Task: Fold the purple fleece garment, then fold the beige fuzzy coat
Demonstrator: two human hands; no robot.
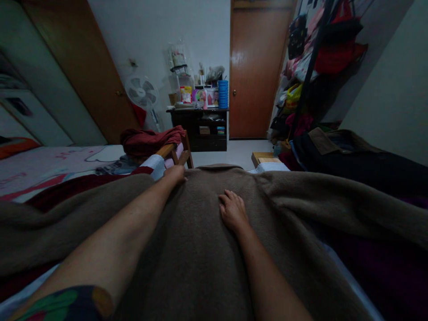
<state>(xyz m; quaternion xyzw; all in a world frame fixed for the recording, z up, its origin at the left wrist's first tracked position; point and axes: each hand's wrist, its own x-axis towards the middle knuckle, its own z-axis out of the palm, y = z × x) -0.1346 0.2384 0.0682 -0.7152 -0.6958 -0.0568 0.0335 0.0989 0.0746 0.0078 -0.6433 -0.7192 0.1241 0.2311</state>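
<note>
A brown fleecy coat (pixel 197 232) lies spread out, back side up, in front of me. Its collar (pixel 220 167) points away from me and its sleeves stretch out to both sides. At the coat's left shoulder seam is my left hand (pixel 175 174), its fingers curled down onto the cloth; the fingertips are partly hidden. My right hand (pixel 233 209) rests palm down on the upper back of the coat, fingers stretched and slightly apart.
A dark garment with a brown collar (pixel 329 141) lies at right. Beyond the left shoulder, a red cloth (pixel 150 140) hangs over a wooden frame (pixel 185 145). A fan (pixel 142 92), a loaded black cabinet (pixel 199 129) and a door (pixel 257 71) stand farther back.
</note>
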